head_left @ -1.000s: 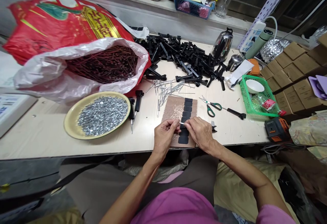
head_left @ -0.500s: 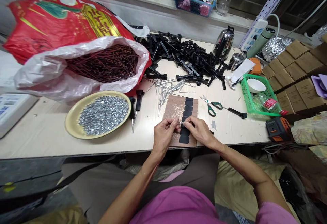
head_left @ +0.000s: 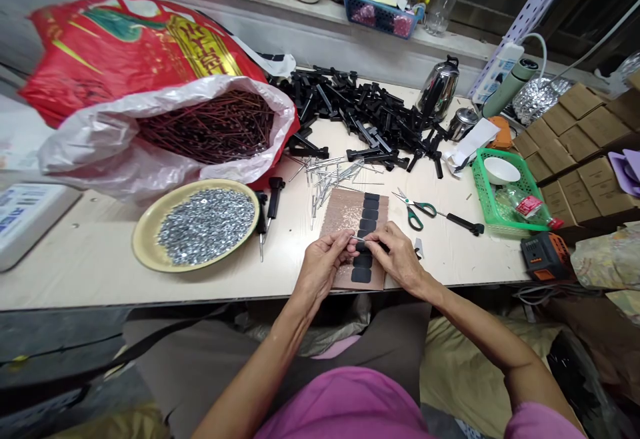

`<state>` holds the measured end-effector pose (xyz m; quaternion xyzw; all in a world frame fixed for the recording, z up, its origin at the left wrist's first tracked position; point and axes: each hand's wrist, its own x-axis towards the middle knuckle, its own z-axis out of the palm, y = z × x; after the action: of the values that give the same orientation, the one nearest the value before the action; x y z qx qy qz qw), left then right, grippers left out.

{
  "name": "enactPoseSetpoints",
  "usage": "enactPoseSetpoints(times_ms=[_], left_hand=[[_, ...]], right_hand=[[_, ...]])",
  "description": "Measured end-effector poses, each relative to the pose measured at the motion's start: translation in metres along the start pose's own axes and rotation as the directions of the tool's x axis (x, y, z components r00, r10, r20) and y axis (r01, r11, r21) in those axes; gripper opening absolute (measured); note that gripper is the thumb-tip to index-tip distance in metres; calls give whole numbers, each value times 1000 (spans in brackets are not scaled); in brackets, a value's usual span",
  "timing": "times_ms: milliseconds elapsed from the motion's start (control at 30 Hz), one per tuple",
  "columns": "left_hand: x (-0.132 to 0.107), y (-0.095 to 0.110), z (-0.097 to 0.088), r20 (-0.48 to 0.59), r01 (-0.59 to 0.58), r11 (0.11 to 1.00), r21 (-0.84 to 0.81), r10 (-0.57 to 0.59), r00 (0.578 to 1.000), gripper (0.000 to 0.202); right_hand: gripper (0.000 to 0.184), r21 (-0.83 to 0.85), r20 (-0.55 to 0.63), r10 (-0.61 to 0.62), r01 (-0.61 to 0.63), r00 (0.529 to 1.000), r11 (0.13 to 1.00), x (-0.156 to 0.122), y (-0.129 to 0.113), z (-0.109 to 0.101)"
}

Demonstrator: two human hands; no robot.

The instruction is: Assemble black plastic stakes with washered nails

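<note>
My left hand (head_left: 327,257) pinches one end of a thin silvery metal rod (head_left: 358,239). At its other end, the fingers of my right hand (head_left: 397,255) are closed on the same rod. Both hands hover over a brown board (head_left: 330,215) that carries a column of black rounded patches (head_left: 361,274) and a scatter of pale specks. Beyond the board lies a loose pile of similar metal rods (head_left: 325,175). Green-handled scissors (head_left: 415,212) rest to the right of the board.
A yellow dish (head_left: 143,252) of small metal pieces stands left, before a red sack (head_left: 100,59) of dark rods. Black plastic parts (head_left: 350,105) are heaped at the back. A green basket (head_left: 480,185), a black screwdriver-like tool (head_left: 465,224) and a steel pot (head_left: 440,89) are right.
My right hand has shifted slightly right and its fingers have moved along the rod, so more of the rod shows between the hands. The left hand stays nearly in place.
</note>
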<state>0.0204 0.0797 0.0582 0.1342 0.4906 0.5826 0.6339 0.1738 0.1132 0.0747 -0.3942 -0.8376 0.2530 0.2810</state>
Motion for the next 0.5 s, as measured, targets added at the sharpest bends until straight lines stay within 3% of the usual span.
enactPoseSetpoints(times_ms=[100, 167, 233, 300, 333, 400, 500], left_hand=[[0, -5, -4, -8, -90, 986, 141, 92, 996, 45], [0, -9, -9, -9, -272, 891, 364, 296, 955, 41], [4, -12, -17, 72, -456, 643, 615, 530, 845, 34], [11, -16, -25, 235, -547, 346, 762, 640, 732, 33], [16, -18, -29, 321, -570, 224, 790, 640, 698, 35], [26, -22, -37, 454, -591, 57, 804, 583, 674, 39], [36, -26, -45, 530, -583, -51, 811, 487, 694, 45]], right_hand=[[19, -83, -4, -17, 17, 1000, 996, 0, 6, -2], [20, -204, -15, -28, 24, 1000, 979, 3, 16, -4], [18, -348, -13, -36, 29, 999, 937, 9, 31, -7], [17, -457, 10, -44, 43, 999, 889, 20, 48, -11], [18, -490, 27, -48, 55, 998, 870, 26, 56, -13], [19, -531, 58, -62, 83, 996, 844, 40, 70, -17], [18, -550, 91, -100, 134, 991, 825, 56, 83, -20]])
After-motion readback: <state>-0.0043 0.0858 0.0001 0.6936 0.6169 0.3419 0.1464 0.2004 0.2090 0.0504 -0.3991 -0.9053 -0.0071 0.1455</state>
